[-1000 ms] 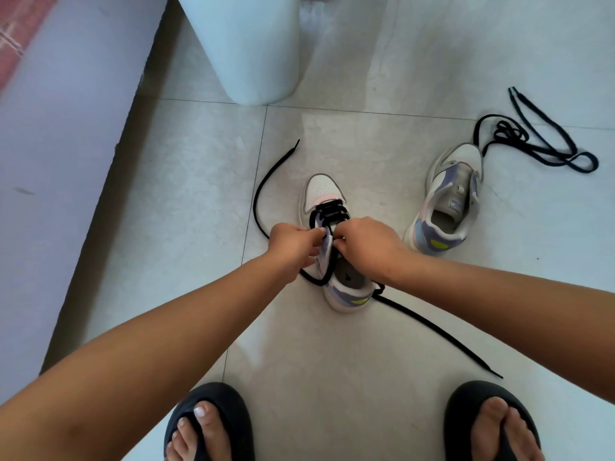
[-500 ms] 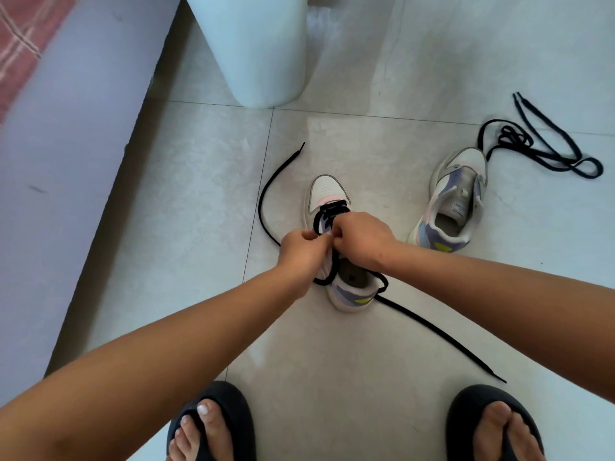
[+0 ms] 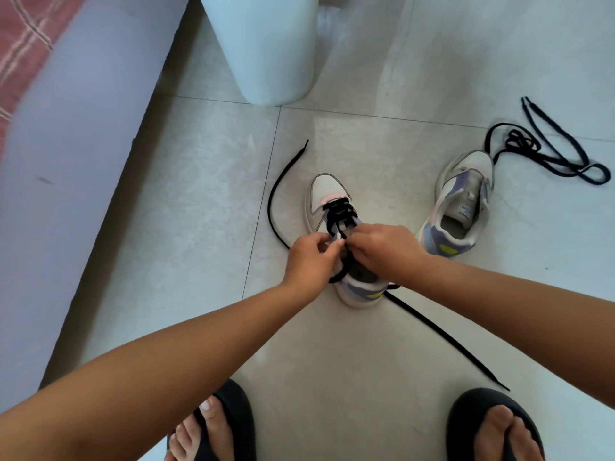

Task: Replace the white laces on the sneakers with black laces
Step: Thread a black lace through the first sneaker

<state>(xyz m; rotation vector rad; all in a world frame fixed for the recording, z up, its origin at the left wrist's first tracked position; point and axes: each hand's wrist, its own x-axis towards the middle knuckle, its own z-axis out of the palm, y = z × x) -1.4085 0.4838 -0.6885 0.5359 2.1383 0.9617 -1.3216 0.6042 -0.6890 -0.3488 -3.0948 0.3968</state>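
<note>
A white and lilac sneaker (image 3: 327,191) stands on the floor between my feet, toe pointing away. A black lace (image 3: 339,211) crosses its lower eyelets; one free end curves off to the left (image 3: 276,194), the other trails back right (image 3: 442,337). My left hand (image 3: 309,261) pinches the sneaker's left eyelet flap. My right hand (image 3: 386,247) pinches the lace at the tongue, fingertips meeting the left hand's. A second sneaker (image 3: 462,207) with no lace lies to the right. Another black lace (image 3: 545,154) lies tangled beyond it.
A pale blue round bin (image 3: 266,44) stands at the back. A lilac bed edge (image 3: 66,161) with a red checked cover runs along the left. My feet in black sandals (image 3: 219,427) (image 3: 496,427) stand on the grey tiled floor (image 3: 199,194).
Both hands have shifted slightly toward the sneaker's toe and closed in over the tongue; the lace loop by the left hand sits lower. The camera has tilted a little.
</note>
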